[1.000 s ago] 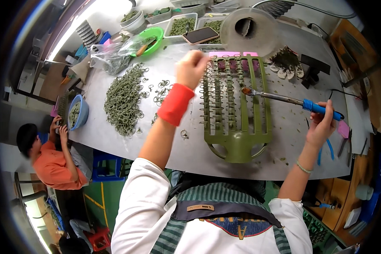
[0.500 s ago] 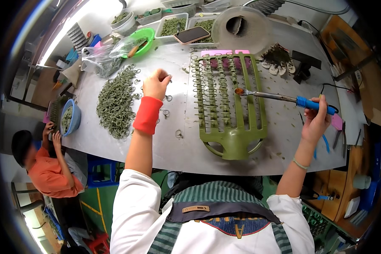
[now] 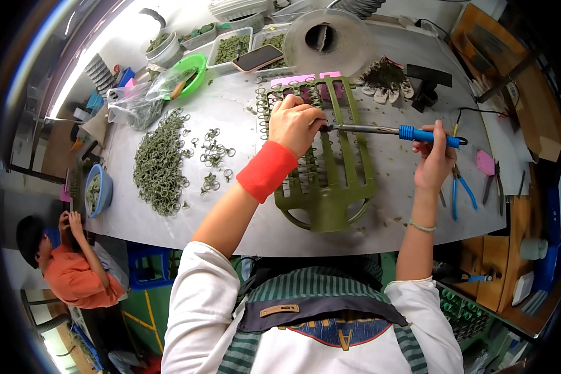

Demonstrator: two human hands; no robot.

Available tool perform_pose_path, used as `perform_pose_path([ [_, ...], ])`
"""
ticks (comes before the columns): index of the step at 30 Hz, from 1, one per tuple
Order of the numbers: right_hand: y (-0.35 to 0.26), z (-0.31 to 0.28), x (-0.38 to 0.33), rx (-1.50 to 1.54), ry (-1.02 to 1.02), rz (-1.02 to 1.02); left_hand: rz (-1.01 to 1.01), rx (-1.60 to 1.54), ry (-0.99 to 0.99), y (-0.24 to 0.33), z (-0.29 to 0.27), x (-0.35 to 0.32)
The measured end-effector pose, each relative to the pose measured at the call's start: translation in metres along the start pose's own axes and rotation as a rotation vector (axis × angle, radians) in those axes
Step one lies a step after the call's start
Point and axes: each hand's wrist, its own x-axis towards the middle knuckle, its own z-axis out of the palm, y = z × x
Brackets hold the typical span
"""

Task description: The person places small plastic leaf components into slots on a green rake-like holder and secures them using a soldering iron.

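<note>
Left hand (image 3: 296, 124): reaching forward on an outstretched arm, fingers curling down into a loose fist, red band sitting at the wrist. Right hand (image 3: 435, 159): rising on a bent forearm, fingers wrapping closed, thin bracelet circling the wrist.

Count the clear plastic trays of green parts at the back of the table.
2: one tray left of the phone, one tray behind the phone, partly covered by it. Others may be hidden near the top edge.
</note>
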Motion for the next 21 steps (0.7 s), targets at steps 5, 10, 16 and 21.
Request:
perform_pose_path([
  [5, -0.011, -0.009, 0.001, -0.063, -0.006, -0.043, 0.017, 0.063, -0.012, -0.003, -0.004, -0.005],
  [10, -0.027, -0.014, 0.000, -0.066, 0.030, -0.017, -0.179, -0.384, 0.083, -0.022, -0.029, -0.002],
  [16, -0.030, -0.011, -0.005, -0.077, 0.011, 0.006, -0.283, 0.232, -0.265, -0.109, -0.093, -0.090],
  [21, -0.032, -0.010, -0.008, -0.083, 0.009, 0.010, -0.416, 0.176, -0.415, -0.122, -0.087, -0.122],
])
